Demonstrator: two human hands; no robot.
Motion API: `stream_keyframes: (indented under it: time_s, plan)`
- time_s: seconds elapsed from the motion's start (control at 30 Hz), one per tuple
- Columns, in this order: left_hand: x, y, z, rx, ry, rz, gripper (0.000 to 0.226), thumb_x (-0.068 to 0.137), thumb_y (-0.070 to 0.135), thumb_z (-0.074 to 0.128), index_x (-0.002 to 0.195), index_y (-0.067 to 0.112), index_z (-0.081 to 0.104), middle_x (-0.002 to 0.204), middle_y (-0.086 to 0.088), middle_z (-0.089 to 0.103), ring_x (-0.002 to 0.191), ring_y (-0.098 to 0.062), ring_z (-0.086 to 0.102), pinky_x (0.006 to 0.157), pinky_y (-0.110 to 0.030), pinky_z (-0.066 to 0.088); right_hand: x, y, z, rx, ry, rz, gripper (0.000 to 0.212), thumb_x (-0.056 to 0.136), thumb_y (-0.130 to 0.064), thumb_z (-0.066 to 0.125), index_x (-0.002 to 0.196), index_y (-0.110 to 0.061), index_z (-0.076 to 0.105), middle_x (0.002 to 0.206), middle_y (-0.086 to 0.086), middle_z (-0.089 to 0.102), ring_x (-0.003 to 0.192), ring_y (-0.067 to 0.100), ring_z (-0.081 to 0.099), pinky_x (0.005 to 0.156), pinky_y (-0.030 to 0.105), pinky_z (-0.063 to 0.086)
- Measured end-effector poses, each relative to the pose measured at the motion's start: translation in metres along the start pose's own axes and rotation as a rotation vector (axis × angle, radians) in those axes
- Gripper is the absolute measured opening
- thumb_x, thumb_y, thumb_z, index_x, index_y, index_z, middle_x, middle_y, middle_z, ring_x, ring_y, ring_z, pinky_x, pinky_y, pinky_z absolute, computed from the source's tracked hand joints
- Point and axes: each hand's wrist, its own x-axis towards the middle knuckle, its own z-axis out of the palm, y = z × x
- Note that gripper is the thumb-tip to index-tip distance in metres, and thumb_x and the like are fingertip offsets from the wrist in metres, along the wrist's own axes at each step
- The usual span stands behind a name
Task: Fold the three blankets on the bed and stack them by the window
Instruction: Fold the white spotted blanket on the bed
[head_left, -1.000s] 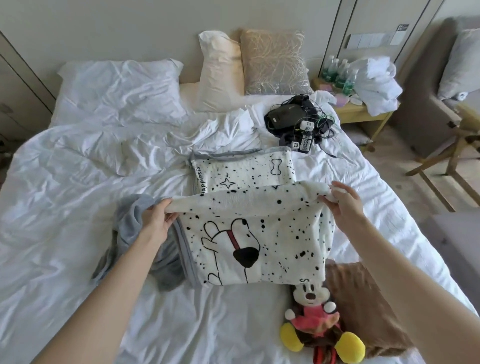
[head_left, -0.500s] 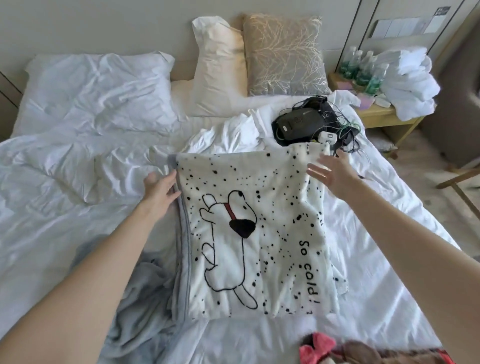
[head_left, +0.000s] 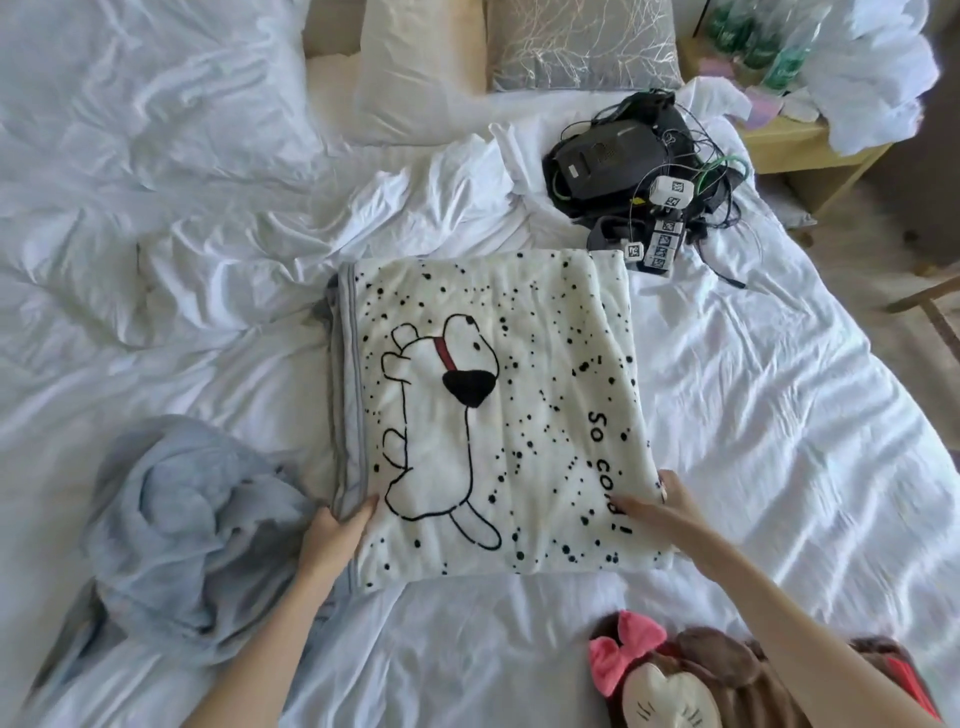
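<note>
Head view: fold laid flat, hands back at the near edge

The spotted blanket (head_left: 493, 405) now lies as a flat folded square mid-bed (head_left: 779, 415); our hands have come from its far corners to the near ones. The left hand (head_left: 335, 535) has its fingers grasping the grey-trimmed corner; the right hand (head_left: 670, 512) rests on the other corner, grip we cannot tell; we judge another fold is next; the grey blanket (head_left: 192, 525) lies crumpled beside it, unfolded.

Curled left grip (head_left: 335, 535) — flat right grip (head_left: 657, 506), fingers straight.
</note>
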Motion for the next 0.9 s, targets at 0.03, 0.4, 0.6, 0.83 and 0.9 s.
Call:
stream_keyframes:
  time_s: [0.03, 0.4, 0.6, 0.83, 0.9]
  plan:
    - [-0.001, 0.000, -0.002, -0.022, -0.020, -0.006, 0.067, 0.084, 0.052, 0.068, 0.125, 0.001, 0.056, 0.120, -0.014, 0.064, 0.109, -0.032, 0.060, 0.086, -0.036, 0.047, 0.000, 0.000, 0.002, -0.012, 0.027, 0.000, 0.068, 0.073, -0.035, 0.082, 0.124, -0.014, 0.041, 0.105, 0.006, 0.058, 0.091, 0.023, 0.061, 0.069, 0.037, 0.055]
    - [-0.053, 0.008, -0.021, -0.017, 0.061, 0.271, 0.025, 0.097, 0.036, 0.053, 0.114, 0.017, 0.055, 0.103, -0.005, 0.063, 0.097, -0.028, 0.060, 0.080, -0.034, 0.043, -0.042, 0.009, 0.014, -0.381, 0.253, -0.282, 0.026, 0.084, -0.026, 0.069, 0.072, -0.008, 0.053, 0.069, 0.002, 0.053, 0.066, 0.022, 0.052, 0.060, 0.031, 0.040]
    - [-0.060, 0.008, -0.034, -0.100, 0.122, 0.278, 0.025, 0.094, 0.038, 0.058, 0.109, 0.018, 0.060, 0.099, 0.000, 0.064, 0.097, -0.026, 0.061, 0.080, -0.036, 0.047, -0.054, 0.013, -0.022, 0.563, 0.129, -0.171, 0.030, 0.072, -0.019, 0.078, 0.092, 0.001, 0.065, 0.085, 0.013, 0.066, 0.076, 0.026, 0.060, 0.060, 0.032, 0.048]
    - [-0.051, -0.035, -0.019, 0.014, 0.040, 0.096, 0.058, 0.088, 0.040, 0.067, 0.129, 0.006, 0.044, 0.130, -0.015, 0.055, 0.108, -0.031, 0.056, 0.081, -0.040, 0.048, -0.039, 0.051, -0.006, 0.017, 0.199, -0.124, 0.024, 0.081, -0.027, 0.075, 0.085, -0.004, 0.069, 0.084, 0.005, 0.068, 0.074, 0.020, 0.060, 0.063, 0.027, 0.045]
    - [-0.047, -0.041, -0.017, -0.015, 0.050, 0.081, 0.064, 0.088, 0.043, 0.066, 0.134, 0.006, 0.040, 0.135, -0.016, 0.053, 0.116, -0.035, 0.054, 0.089, -0.046, 0.050, -0.038, 0.052, -0.005, -0.160, 0.401, -0.287, 0.018, 0.083, -0.019, 0.073, 0.075, -0.005, 0.064, 0.083, 0.000, 0.062, 0.073, 0.019, 0.055, 0.063, 0.029, 0.041]
